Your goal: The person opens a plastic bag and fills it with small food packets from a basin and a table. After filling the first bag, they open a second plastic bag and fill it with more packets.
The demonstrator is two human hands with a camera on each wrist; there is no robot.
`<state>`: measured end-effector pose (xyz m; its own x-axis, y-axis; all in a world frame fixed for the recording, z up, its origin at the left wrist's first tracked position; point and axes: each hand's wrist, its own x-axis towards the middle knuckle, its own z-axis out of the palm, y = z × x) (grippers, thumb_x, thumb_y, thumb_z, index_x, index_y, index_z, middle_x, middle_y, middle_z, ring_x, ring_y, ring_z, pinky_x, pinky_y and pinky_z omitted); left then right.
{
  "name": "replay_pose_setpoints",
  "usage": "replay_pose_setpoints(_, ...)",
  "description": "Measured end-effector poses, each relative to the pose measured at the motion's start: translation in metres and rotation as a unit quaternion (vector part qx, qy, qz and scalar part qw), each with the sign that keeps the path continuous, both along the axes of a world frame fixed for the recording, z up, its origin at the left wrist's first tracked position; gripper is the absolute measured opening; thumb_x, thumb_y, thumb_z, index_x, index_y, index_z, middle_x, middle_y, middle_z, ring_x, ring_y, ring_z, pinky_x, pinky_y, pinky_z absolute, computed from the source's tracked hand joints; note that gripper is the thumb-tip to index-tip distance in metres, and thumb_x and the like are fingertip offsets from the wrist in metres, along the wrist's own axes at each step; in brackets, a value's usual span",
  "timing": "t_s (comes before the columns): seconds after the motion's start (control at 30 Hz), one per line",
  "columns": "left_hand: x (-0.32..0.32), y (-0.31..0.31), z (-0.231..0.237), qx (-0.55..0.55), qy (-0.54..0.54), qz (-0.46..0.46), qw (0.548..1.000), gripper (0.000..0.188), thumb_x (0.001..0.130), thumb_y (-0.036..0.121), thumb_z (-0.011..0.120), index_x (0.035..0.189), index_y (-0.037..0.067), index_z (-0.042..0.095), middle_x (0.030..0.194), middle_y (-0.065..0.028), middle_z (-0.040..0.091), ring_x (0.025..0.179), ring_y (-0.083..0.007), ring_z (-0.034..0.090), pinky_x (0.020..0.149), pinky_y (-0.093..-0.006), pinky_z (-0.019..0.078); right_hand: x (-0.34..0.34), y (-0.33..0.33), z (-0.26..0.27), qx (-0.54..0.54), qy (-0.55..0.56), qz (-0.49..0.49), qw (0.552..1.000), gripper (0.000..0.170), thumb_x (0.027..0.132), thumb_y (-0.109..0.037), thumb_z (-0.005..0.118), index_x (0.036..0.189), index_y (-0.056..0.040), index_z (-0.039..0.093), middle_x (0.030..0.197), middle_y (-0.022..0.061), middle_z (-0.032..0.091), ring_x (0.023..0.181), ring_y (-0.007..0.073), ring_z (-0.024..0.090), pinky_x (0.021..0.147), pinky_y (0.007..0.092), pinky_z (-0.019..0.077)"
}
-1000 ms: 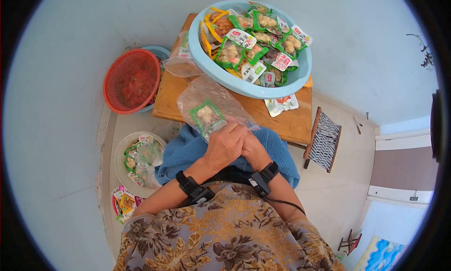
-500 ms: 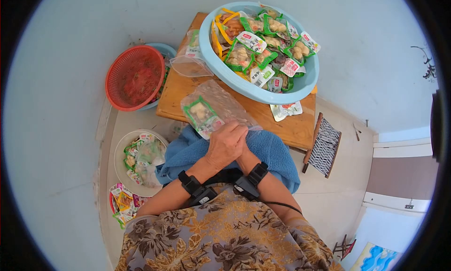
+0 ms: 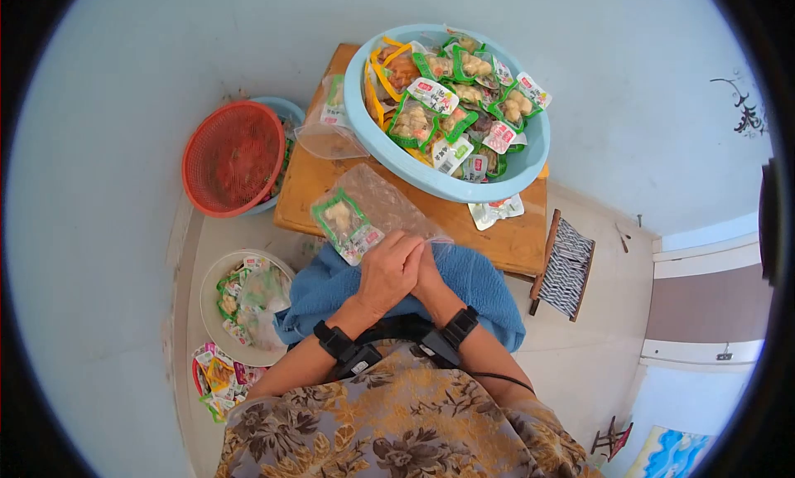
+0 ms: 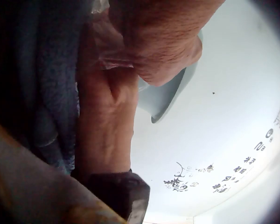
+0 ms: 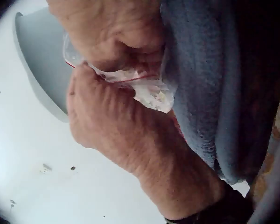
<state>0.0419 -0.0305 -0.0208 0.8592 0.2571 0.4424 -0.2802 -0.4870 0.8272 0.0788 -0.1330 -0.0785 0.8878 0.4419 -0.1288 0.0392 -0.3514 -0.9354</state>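
Note:
A clear zip bag (image 3: pixel 389 198) with a green-edged snack packet (image 3: pixel 338 216) inside spreads from my hands over the table's front edge. My left hand (image 3: pixel 387 267) pinches the bag's mouth, its back toward the head camera. Pressed close against it, my right hand (image 3: pixel 428 277) grips the same edge, its fingers mostly hidden behind the left. A red seal line runs along the bag's mouth (image 5: pixel 154 94) between both hands in the right wrist view. Blue fleece cloth (image 3: pixel 484 300) covers the lap just below.
A light-blue basin (image 3: pixel 530 159) heaped with snack packets stands on the wooden table (image 3: pixel 286 209). Another clear bag (image 3: pixel 319 138) lies beside it. Left on the floor are a red basket (image 3: pixel 236 147), a white tub (image 3: pixel 217 333) and more packets. A folding stool (image 3: pixel 565 267) stands right.
The packet end of the bag has swung a little left over the table. My hands have come closer together at the bag's mouth. The head view has shifted slightly.

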Motion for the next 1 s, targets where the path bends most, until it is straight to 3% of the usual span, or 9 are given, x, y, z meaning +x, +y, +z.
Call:
replay_pose_setpoints(0.07, 0.000, 0.001, 0.000, -0.020, -0.006, 0.005, 1.000, 0.010, 0.085, 0.001, 0.067, 0.094, 0.001, 0.069, 0.088, -0.0143, 0.067, 0.078, -0.0326, 0.066, 0.065, -0.0376, 0.0527, 0.000, -0.006, 0.028, -0.019, 0.046, -0.016, 0.999, 0.015, 0.096, -0.008, 0.057, 0.101, 0.0029, 0.066, 0.100, 0.0093, 0.068, 0.088, 0.0166, 0.063, 0.076, 0.0304, 0.0531)
replay_pose_setpoints(0.13, -0.001, 0.004, 0.001, -0.037, 0.020, 0.010, 0.999, 0.007, 0.087, 0.004, 0.065, 0.093, 0.003, 0.067, 0.083, -0.0135, 0.063, 0.077, -0.0358, 0.064, 0.065, -0.0400, 0.0526, 0.002, -0.014, 0.024, 0.170, 0.260, -0.112, 0.944, 0.019, 0.096, -0.007, 0.056, 0.107, 0.0056, 0.065, 0.100, 0.0132, 0.070, 0.086, 0.0181, 0.067, 0.071, 0.0297, 0.0553)
replay_pose_setpoints(0.17, -0.002, 0.005, -0.001, -0.038, 0.017, 0.009, 0.999, 0.007, 0.087, 0.004, 0.065, 0.093, 0.003, 0.067, 0.083, -0.0135, 0.063, 0.077, -0.0358, 0.064, 0.065, -0.0400, 0.0526, 0.005, -0.018, 0.035, 0.170, 0.257, -0.113, 0.945, 0.019, 0.096, -0.007, 0.056, 0.107, 0.0056, 0.065, 0.100, 0.0132, 0.070, 0.086, 0.0181, 0.067, 0.071, 0.0297, 0.0553)
replay_pose_setpoints(0.37, -0.003, 0.005, -0.013, -0.041, 0.050, -0.003, 0.998, 0.006, 0.087, 0.004, 0.066, 0.093, 0.003, 0.067, 0.085, -0.0140, 0.064, 0.077, -0.0353, 0.065, 0.065, -0.0397, 0.0524, 0.028, -0.059, 0.128, 0.037, 0.191, -0.061, 0.979, 0.019, 0.096, -0.006, 0.059, 0.110, 0.0048, 0.066, 0.094, 0.0121, 0.070, 0.076, 0.0169, 0.070, 0.063, 0.0273, 0.0572)
replay_pose_setpoints(0.63, -0.002, 0.010, -0.013, -0.066, 0.018, -0.010, 0.998, 0.008, 0.086, 0.003, 0.069, 0.093, 0.000, 0.068, 0.080, -0.0126, 0.063, 0.065, -0.0269, 0.062, 0.057, -0.0337, 0.0493, 0.106, -0.024, 0.168, 0.011, -0.198, -0.094, 0.976, 0.027, 0.090, -0.005, 0.066, 0.117, 0.0009, 0.066, 0.092, 0.0080, 0.070, 0.074, 0.0103, 0.066, 0.061, 0.0234, 0.0508)
replay_pose_setpoints(0.77, -0.006, 0.011, -0.018, -0.068, 0.029, -0.026, 0.997, 0.007, 0.086, 0.003, 0.069, 0.093, 0.001, 0.068, 0.082, -0.0123, 0.063, 0.065, -0.0269, 0.063, 0.058, -0.0335, 0.0500, 0.149, 0.005, 0.172, -0.047, -0.244, -0.058, 0.967, 0.044, 0.086, -0.008, 0.069, 0.129, -0.0007, 0.060, 0.098, 0.0112, 0.069, 0.076, 0.0106, 0.065, 0.064, 0.0265, 0.0517)
replay_pose_setpoints(0.83, -0.009, 0.011, -0.018, -0.078, 0.052, -0.057, 0.994, 0.009, 0.085, 0.005, 0.067, 0.095, 0.004, 0.067, 0.088, -0.0132, 0.064, 0.080, -0.0350, 0.065, 0.067, -0.0403, 0.0540, 0.167, 0.017, 0.169, -0.074, -0.193, -0.090, 0.974, 0.061, 0.083, -0.012, 0.072, 0.139, 0.0004, 0.051, 0.105, 0.0158, 0.068, 0.077, 0.0126, 0.065, 0.069, 0.0293, 0.0526)
replay_pose_setpoints(0.9, -0.011, 0.012, -0.015, -0.067, 0.053, -0.058, 0.995, 0.009, 0.085, 0.005, 0.067, 0.095, 0.004, 0.067, 0.088, -0.0132, 0.064, 0.080, -0.0350, 0.065, 0.067, -0.0405, 0.0541, 0.185, 0.023, 0.160, -0.068, -0.230, -0.090, 0.967, 0.069, 0.082, -0.015, 0.073, 0.143, 0.0018, 0.046, 0.106, 0.0170, 0.068, 0.070, 0.0131, 0.065, 0.063, 0.0283, 0.0523)
replay_pose_setpoints(1.0, -0.011, 0.013, -0.013, -0.051, 0.048, -0.062, 0.996, 0.009, 0.086, 0.006, 0.067, 0.094, 0.004, 0.067, 0.088, -0.0129, 0.064, 0.080, -0.0348, 0.065, 0.067, -0.0407, 0.0544, 0.192, 0.034, 0.161, -0.039, -0.116, -0.085, 0.989, 0.068, 0.081, -0.011, 0.073, 0.142, 0.0029, 0.045, 0.103, 0.0161, 0.069, 0.062, 0.0127, 0.064, 0.054, 0.0276, 0.0506)
